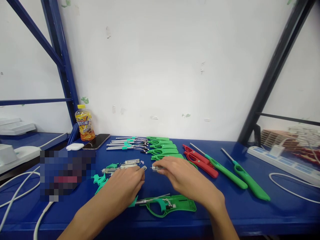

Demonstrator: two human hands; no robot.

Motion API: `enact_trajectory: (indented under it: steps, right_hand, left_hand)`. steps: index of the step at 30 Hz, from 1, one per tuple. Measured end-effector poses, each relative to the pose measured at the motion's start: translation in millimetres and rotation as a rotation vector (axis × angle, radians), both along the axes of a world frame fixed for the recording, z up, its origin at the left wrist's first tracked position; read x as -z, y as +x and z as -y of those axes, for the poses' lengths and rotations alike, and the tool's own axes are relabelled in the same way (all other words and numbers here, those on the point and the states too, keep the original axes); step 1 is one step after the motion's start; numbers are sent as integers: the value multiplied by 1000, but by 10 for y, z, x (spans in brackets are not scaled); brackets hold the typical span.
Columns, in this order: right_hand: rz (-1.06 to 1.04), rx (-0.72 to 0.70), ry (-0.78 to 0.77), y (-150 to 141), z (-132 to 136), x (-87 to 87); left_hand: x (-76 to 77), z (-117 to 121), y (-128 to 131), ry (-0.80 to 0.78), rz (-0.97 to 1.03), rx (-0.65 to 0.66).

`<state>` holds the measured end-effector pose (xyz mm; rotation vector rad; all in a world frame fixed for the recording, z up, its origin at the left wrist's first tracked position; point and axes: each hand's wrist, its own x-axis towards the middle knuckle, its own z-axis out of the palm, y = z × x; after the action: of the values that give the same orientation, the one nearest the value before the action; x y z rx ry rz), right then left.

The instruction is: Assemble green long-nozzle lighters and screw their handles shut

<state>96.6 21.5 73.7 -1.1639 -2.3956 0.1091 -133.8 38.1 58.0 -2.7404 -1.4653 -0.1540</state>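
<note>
Currently, my right grip (pixel 186 176) pinches a tube (pixel 158 168), fingers closed; my left grip (pixel 123 184) curls beside more tubes (pixel 132 161), its hold unclear. Near lies an open shell (pixel 183 202). I judge this tube-handling, calling for light fingertips.

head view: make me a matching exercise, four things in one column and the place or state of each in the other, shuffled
Column one
1. drink bottle
2. phone
3. power strip
4. green casing nearest the person

Column two
A. lying open, with a teal part inside
B. at the right, with a white plug on it
C. standing upright, yellow cap on
D. lying flat beside the bottle

Right pairs: 1-C, 2-D, 3-B, 4-A
</note>
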Motion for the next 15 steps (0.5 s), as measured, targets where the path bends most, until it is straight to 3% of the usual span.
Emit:
enact_trajectory:
  steps: [8, 15]
  right_hand:
    - [21, -17, -38, -12, 12, -22]
    - [19, 14, -19, -16, 8, -30]
  left_hand:
    - [77, -44, -10, 116, 1, 25]
    - [64, -53, -21, 238, 121, 85]
